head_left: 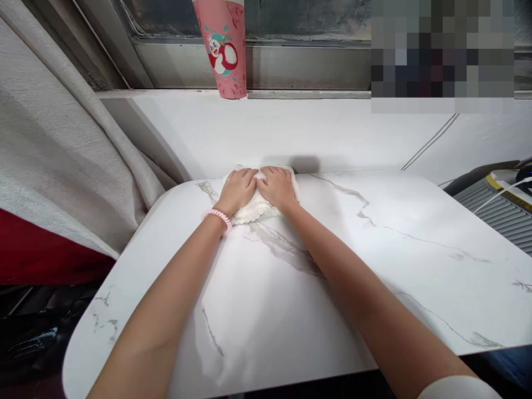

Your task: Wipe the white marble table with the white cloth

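A white cloth (253, 212) lies bunched on the marble-patterned white table (266, 321), against its back edge near the wall. My left hand (238, 191) rests palm down on the cloth's left part, its fingers laid flat. On the right part, my right hand (277, 187) presses down the same way, fingers stretched toward the wall. The thumbs nearly meet in the middle. Both palms and some of the cloth beneath them are hidden. A pink coiled band (218, 219) circles my left wrist.
A tall pink paper cup (224, 52) with a cartoon figure stands on the window ledge behind the table. Grey curtains (62, 122) hang at the left, touching the table's side. At the right are a grey ridged object (499, 205) and a white cable (494, 197).
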A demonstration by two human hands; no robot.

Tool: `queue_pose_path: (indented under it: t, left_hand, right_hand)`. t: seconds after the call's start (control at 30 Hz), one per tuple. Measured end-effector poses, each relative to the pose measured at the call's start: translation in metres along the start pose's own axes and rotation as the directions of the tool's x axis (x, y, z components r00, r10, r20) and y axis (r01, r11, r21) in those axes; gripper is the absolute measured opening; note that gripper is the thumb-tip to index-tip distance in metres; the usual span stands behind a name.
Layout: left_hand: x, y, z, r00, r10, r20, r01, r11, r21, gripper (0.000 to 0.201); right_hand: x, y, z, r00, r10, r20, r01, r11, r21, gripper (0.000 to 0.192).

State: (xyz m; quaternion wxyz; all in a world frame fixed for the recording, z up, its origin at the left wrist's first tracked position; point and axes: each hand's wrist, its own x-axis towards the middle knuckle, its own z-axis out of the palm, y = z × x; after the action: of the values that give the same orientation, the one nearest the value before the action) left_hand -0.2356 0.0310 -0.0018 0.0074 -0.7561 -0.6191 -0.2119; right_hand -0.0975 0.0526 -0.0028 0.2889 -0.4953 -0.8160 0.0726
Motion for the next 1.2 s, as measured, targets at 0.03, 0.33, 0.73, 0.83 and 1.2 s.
queue_pose_path:
  t: [0.03,0.33,0.73,0.83,1.2]
  left_hand:
    - [-0.002,0.001,-0.001,1.0,-0.012,0.0,0.012,1.0,0.007,0.047]
    - [-0.046,0.013,-0.016,0.995,-0.074,0.072,0.065,0.992,0.112,0.049]
    - [-0.248,0.059,-0.077,0.999,-0.044,0.022,0.039,0.982,0.184,0.051]
    - [-0.274,0.044,-0.092,0.995,-0.097,0.025,0.092,0.986,0.142,0.052]
    - [-0.244,-0.04,-0.12,0.971,-0.23,0.068,0.215,0.959,0.183,0.053]
  right_hand:
    - [-0.001,0.0,0.0,1.0,-0.007,0.0,0.007,1.0,0.0,0.029]
    - [-0.04,-0.021,-0.009,0.996,-0.085,0.014,0.085,0.996,-0.03,0.031]
    - [-0.201,-0.105,-0.058,0.915,-0.336,0.224,0.296,0.935,0.195,0.053]
    - [-0.208,-0.128,-0.055,0.896,-0.361,0.26,0.283,0.914,0.292,0.055]
    - [-0.148,-0.187,0.006,0.912,-0.346,0.219,0.258,0.901,0.347,0.052]
